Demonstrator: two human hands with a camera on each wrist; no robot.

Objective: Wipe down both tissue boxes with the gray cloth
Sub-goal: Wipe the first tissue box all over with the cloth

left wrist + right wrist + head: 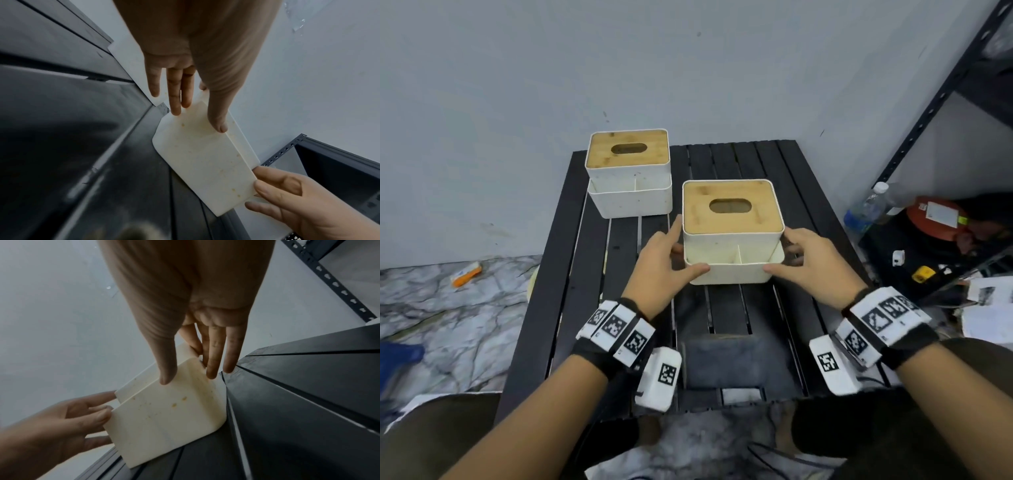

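Two white tissue boxes with bamboo lids stand on the black slatted table [585, 260]. The far box [628, 154] is at the back left, untouched. The near box [732, 209] stands mid-table, its cream front speckled with yellowish stains [164, 415]. My left hand [671, 253] grips its left front corner, thumb on the front face, fingers along the side [174, 97]. My right hand [808, 260] grips the right front corner the same way [213, 353]. The gray cloth [726, 363] lies folded at the table's near edge, between my wrists, untouched.
A plain wall rises close behind the table. At the right stands a dark metal shelf rack [935, 102], with a water bottle [866, 209], a red object [935, 219] and papers beneath. An orange item [465, 274] lies on the marbled floor at the left.
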